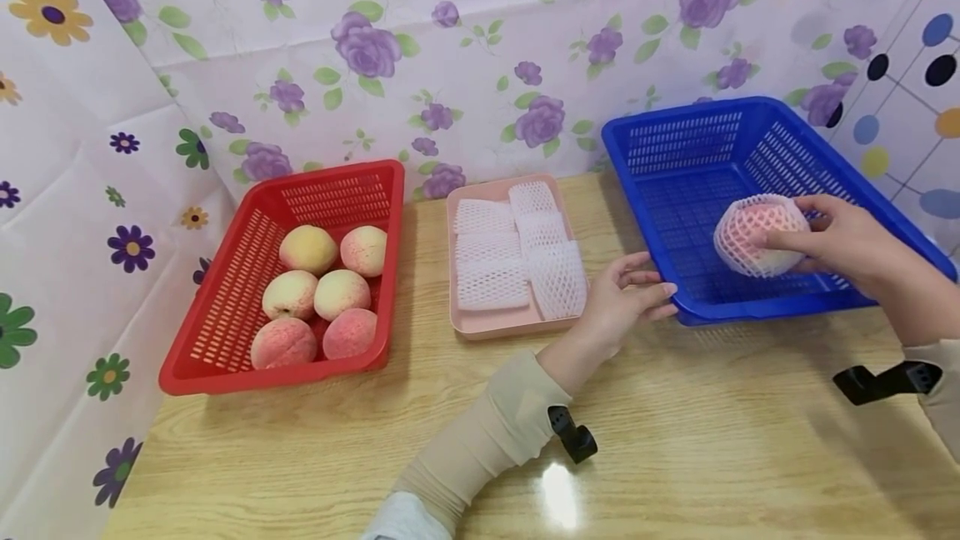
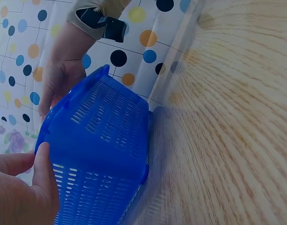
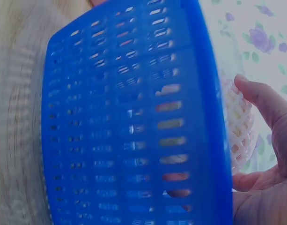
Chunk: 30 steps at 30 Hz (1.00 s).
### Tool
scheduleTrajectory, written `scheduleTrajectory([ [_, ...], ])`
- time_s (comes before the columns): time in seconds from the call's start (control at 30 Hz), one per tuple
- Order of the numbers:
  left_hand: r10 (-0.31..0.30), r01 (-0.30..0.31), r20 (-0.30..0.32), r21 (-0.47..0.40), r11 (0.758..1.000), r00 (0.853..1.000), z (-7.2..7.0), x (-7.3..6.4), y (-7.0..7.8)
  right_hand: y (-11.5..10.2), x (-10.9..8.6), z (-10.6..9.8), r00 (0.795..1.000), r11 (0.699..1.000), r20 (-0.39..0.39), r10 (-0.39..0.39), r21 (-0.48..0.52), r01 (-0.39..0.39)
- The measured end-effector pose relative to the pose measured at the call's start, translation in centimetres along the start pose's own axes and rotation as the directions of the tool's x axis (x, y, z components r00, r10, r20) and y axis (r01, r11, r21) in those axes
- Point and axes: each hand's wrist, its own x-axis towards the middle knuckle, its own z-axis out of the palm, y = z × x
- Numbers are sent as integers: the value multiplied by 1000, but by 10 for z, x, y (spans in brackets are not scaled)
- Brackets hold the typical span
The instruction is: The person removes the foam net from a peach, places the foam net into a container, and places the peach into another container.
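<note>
My right hand (image 1: 847, 240) holds a peach in a white foam net (image 1: 761, 236) over the front right part of the blue basket (image 1: 675, 190). In the right wrist view, the basket's wall (image 3: 134, 117) hides much of the netted peach (image 3: 239, 126), and the thumb presses the net. My left hand (image 1: 622, 298) is at the basket's front left corner. Seen from the left wrist, its fingers (image 2: 44, 168) are fairly straight, tips touching the corner by the rim. Whether the netted peach touches the basket's bottom cannot be told.
At left, a red basket (image 1: 277, 377) holds several peaches (image 1: 341, 296). Between the baskets stands a pink tray (image 1: 480, 327) with several flat white foam nets (image 1: 491, 282). Wood-grain table (image 1: 712, 440) lies in front, and flowered cloth (image 1: 480, 48) hangs behind.
</note>
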Motion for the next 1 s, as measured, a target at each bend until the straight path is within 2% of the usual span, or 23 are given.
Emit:
scheduleTrajectory([
  [0.37, -4, 4, -3, 9, 1000, 1000, 0, 0, 1, -11, -11, 5, 994, 998, -105, -37, -52, 32],
  [0.77, -21, 21, -5, 17, 1000, 1000, 1, -1, 2, -14, -14, 10, 989, 997, -131, -70, -23, 68],
  [0.87, -6, 7, -23, 38, 999, 1000, 1, 0, 3, -17, -16, 11, 987, 997, -137, -81, -5, 81],
  [1.0, 35, -26, -71, 116, 993, 997, -2, 2, 7, -20, -20, 15, 984, 994, -147, -103, 24, 107],
])
